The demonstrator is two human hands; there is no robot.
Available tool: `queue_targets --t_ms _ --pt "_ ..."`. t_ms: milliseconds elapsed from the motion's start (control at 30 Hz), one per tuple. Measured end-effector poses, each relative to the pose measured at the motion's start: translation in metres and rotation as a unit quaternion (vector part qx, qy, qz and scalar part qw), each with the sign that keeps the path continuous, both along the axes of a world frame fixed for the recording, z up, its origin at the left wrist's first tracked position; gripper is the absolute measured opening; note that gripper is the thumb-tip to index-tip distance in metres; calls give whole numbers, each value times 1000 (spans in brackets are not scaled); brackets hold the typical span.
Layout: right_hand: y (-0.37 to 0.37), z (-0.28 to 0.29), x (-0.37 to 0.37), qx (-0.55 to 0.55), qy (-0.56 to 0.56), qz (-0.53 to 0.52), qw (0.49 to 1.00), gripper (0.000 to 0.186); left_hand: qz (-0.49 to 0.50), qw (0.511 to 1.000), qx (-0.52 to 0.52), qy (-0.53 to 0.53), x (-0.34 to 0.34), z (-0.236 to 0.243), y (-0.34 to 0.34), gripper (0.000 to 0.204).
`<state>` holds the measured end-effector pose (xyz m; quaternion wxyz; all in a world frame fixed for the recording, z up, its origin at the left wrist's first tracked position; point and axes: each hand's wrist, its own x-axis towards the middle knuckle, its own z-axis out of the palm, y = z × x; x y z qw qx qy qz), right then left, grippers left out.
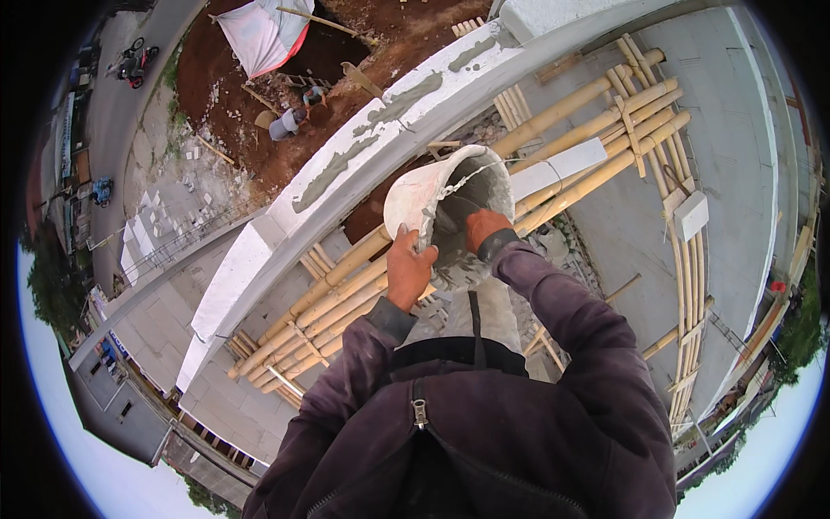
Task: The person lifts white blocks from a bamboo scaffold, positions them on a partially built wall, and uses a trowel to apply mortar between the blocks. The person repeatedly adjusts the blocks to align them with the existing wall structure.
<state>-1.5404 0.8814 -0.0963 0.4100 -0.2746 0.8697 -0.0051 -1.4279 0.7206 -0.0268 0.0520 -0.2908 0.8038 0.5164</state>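
A white bucket (413, 192), smeared with grey mortar (454, 216), is tilted in front of me with its mouth toward me. My left hand (409, 266) grips the bucket's near left side, thumb up by the rim. My right hand (487, 228) reaches into the mouth of the bucket, its fingers curled closed; what they hold is hidden among the grey mortar. Beyond the bucket runs a wall top of white blocks (259, 238), with a patchy line of wet mortar (333, 177) along it.
Bundled bamboo poles (320, 320) form scaffolding beneath and on both sides of me. A white block (562, 167) lies across the right-hand poles; another block (691, 215) sits farther right. Far below, two people (290, 123) are at a red-earth pit near a white-and-red tarp (264, 35).
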Motion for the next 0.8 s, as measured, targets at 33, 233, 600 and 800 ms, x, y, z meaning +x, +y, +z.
queue_targets --t_ms 33,233,600,800 --pt "4 2 0 -11 -23 -5 1000 24 -17 1000 3 -3 0 2 -3 39" --pt "27 15 -6 -109 -172 -24 979 35 -6 989 126 -76 -10 3 -22 34" --pt "97 84 -38 -201 10 -174 964 31 133 949 253 -130 -38 -4 -21 29" --pt "100 108 -90 -196 75 -169 963 28 144 947 266 -109 -57 -38 -6 29"
